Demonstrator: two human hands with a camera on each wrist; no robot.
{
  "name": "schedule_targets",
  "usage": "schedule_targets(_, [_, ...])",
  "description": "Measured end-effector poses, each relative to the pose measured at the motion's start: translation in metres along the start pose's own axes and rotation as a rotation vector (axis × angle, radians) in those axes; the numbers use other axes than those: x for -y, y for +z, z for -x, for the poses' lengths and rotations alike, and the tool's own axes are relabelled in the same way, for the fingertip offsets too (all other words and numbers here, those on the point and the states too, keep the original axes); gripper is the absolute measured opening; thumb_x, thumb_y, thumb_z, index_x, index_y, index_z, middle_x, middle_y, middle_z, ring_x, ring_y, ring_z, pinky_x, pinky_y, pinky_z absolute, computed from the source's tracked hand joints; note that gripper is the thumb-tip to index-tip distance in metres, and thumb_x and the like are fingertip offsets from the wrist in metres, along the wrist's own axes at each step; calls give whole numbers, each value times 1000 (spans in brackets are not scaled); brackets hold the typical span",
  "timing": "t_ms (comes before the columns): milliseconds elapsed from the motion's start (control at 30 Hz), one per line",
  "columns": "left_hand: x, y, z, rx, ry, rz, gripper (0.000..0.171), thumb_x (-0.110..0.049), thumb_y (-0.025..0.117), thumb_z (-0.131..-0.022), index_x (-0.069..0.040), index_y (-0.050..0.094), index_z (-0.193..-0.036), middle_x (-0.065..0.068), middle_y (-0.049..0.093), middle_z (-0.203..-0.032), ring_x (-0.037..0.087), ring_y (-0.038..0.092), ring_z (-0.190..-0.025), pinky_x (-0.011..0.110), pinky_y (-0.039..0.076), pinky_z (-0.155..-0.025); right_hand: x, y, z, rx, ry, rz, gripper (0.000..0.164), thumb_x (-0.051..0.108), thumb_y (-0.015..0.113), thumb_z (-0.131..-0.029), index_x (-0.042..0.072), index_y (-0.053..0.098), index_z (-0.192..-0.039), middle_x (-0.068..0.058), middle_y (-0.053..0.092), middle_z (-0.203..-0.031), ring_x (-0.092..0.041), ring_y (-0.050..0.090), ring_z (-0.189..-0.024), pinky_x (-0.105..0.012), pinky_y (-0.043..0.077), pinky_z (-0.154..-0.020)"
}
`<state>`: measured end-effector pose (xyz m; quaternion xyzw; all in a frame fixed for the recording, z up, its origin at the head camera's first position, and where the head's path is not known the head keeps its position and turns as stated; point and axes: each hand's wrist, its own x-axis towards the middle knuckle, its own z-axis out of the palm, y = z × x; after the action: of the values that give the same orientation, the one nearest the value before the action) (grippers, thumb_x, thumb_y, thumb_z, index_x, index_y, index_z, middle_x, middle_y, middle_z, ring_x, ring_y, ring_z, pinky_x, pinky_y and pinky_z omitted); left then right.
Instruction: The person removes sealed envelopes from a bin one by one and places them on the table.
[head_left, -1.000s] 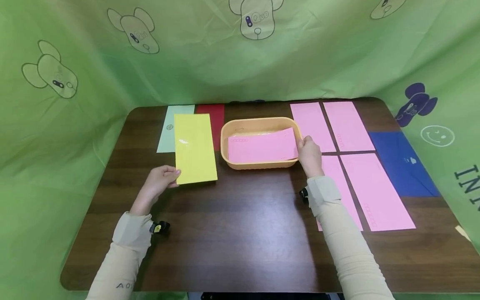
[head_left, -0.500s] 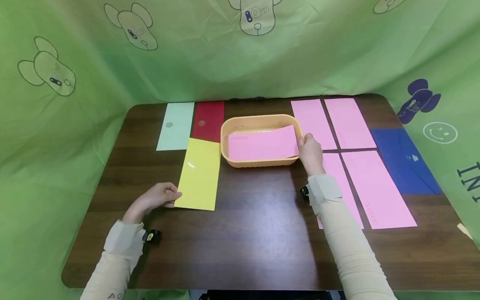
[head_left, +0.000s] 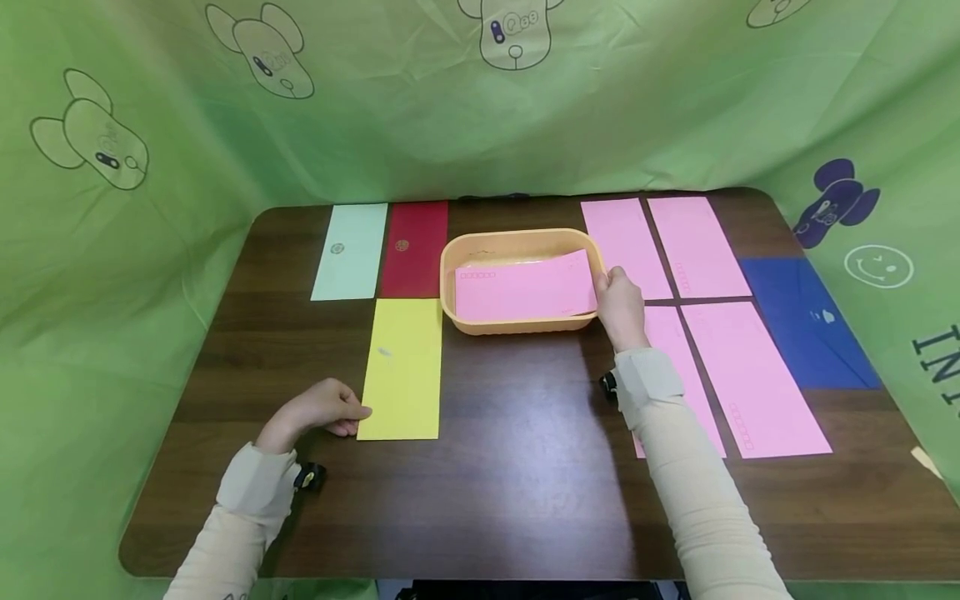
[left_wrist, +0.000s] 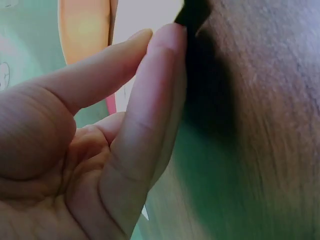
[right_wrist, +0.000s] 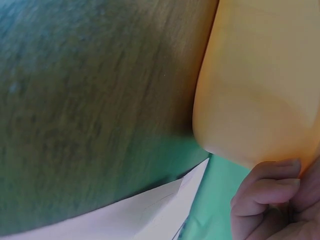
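Note:
My left hand pinches the lower left corner of a yellow envelope between thumb and fingers. The envelope lies just below a red envelope, or very slightly above the table. In the left wrist view, thumb and fingertips meet at its edge, with a dark shadow beneath. My right hand grips the right end of an orange plastic basket. Inside the basket lie pink envelopes. The right wrist view shows curled fingers against the basket's end wall.
A pale green envelope lies left of the red one. Several pink envelopes form a grid on the right, partly under my right arm. Beyond them is a blue envelope. Green printed cloth surrounds the wooden table.
My left hand has brought the yellow envelope down and toward me, off the green and red envelopes, to a place below the red one. The right hand and basket stay put.

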<state>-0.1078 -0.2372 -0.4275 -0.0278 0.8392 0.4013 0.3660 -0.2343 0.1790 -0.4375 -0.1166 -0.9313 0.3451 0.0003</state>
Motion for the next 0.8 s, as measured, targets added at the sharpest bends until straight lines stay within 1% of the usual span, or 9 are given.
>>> schedule_targets(100, [-2,1,0,5,-9,-18,24,-13,64,-89,5,64,-74,-2,59,-61,5,55,-55,20,52,-59,0,0,0,-1,-2,4,30,24,33,-102,-2,45,-94,-27,52,-87,-37,48,-79,-51,42,-73])
schedule_targets(267, [-5,3,-1,-13,-19,-37,26,-13,65,-88,2,62,-67,-3,57,-57,5,54,-52,21,52,-58,0,-1,0,5,-1,8,30,24,33,-102,-2,44,-94,-27,52,-88,-37,47,-79,-51,42,-74])
schedule_targets(433, [-8,4,-3,-26,-36,-54,26,-13,67,-86,2,63,-65,-4,55,-54,5,53,-51,21,52,-57,0,0,-1,8,5,10,30,26,33,-102,-1,44,-94,-28,52,-89,-37,48,-80,-51,42,-75])
schedule_targets(567, [-11,2,-3,-36,-56,-86,29,-15,68,-86,3,64,-64,-3,56,-53,6,53,-49,22,52,-56,0,0,-2,11,11,12,31,26,33,-102,-2,45,-95,-29,54,-92,-38,48,-82,-52,43,-77])
schedule_targets(667, [-16,0,-3,-80,-61,-147,33,-19,68,-87,2,65,-62,-2,57,-53,8,54,-49,24,51,-56,0,0,-2,10,13,13,31,26,33,-102,-2,45,-96,-28,54,-92,-38,49,-83,-52,43,-78])
schedule_targets(800, [-27,-3,-9,-194,-69,-217,36,-26,65,-89,-1,63,-62,0,56,-54,12,53,-53,26,46,-57,0,0,-2,12,15,12,30,25,33,-102,-2,45,-96,-27,52,-90,-37,48,-82,-50,42,-76])
